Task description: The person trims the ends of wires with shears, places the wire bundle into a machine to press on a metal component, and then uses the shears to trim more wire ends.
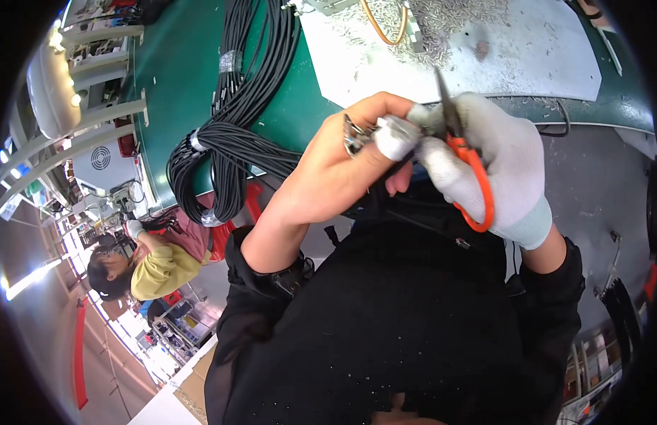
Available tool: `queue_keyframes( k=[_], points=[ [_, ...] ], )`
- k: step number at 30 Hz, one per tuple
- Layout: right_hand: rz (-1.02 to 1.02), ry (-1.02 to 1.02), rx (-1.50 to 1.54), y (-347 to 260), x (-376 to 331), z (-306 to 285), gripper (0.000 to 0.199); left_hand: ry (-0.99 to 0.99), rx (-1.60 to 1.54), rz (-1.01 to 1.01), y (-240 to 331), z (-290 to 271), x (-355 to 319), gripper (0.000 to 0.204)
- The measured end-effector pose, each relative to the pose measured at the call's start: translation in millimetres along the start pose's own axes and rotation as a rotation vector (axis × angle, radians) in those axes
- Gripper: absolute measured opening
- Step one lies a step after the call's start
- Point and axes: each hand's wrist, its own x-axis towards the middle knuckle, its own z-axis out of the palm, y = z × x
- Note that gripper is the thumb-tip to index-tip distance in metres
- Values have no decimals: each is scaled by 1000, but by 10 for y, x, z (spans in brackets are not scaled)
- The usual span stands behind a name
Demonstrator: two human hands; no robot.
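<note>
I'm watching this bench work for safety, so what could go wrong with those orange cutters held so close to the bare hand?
The bare left hand pinches a small metal clip right beside the orange-handled cutters in the gloved right hand; a slip could nick the ungloved fingers. Only its thumb tip looks taped. The work is held in mid-air near the body, so a cut scrap could fly off.
</note>
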Motion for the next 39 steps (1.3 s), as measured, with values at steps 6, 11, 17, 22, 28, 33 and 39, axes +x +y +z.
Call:
queue_keyframes(
  k=[6, 11, 17, 22, 28, 33, 39],
  points=[
    [173, 149, 101, -3, -218, -186, 21, -47, 363, 86, -30, 146, 57, 22],
    [507, -19, 592, 70, -278, -411, 28, 30, 908, 502, -90, 277, 146, 25],
    [581, -131, 597, 17, -327, -561, 32, 122, 1310, 693, -127, 397, 217, 29],
    [459, -42, 481, 128, -306, -453, 25, 153, 876, 394, -83, 421, 211, 27],
    [266, -76, 403, 109, -212, -389, 16, -27, -110, -230, 39, 213, 156, 14],
    [148, -8, 20, 57, -149, -272, 16, 303, 11, -140, 14, 257, 132, 20],
    [-170, 99, -773, -64, -237, -243, 22, 429, 362, 160, -84, 341, 145, 22]
  ],
)
